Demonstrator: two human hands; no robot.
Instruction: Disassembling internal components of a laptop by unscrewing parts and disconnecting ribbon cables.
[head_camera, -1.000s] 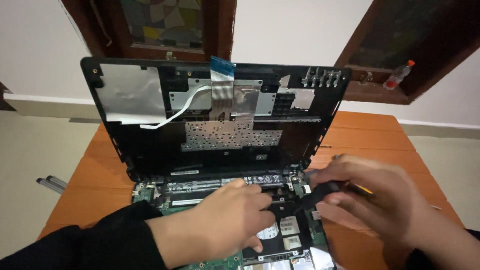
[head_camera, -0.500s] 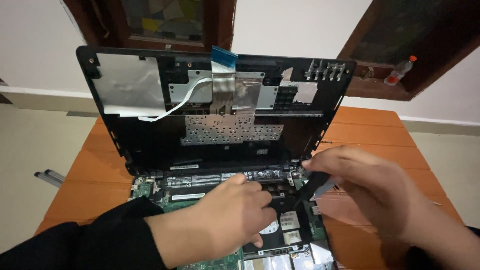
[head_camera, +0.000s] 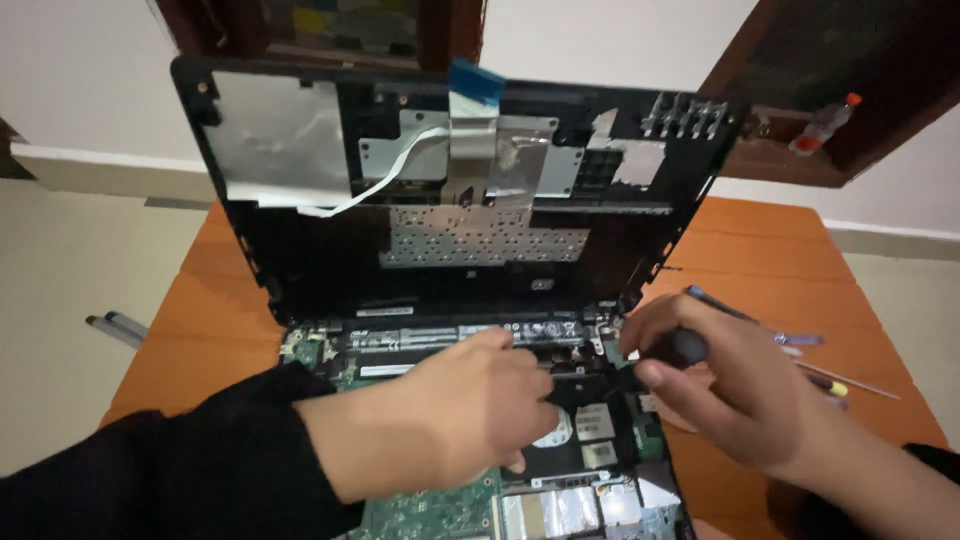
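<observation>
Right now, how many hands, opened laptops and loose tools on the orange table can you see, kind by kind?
Hands: 2, left hand and right hand, the right gripping a black-handled tool.
Opened laptops: 1, laptop.
Loose tools on the table: about 3, tools.
Total: 6

An orange wooden table carries the opened laptop and loose screwdrivers.

Right hand lower, tool steeper.

bare hands; long black sleeve on left arm.
</observation>
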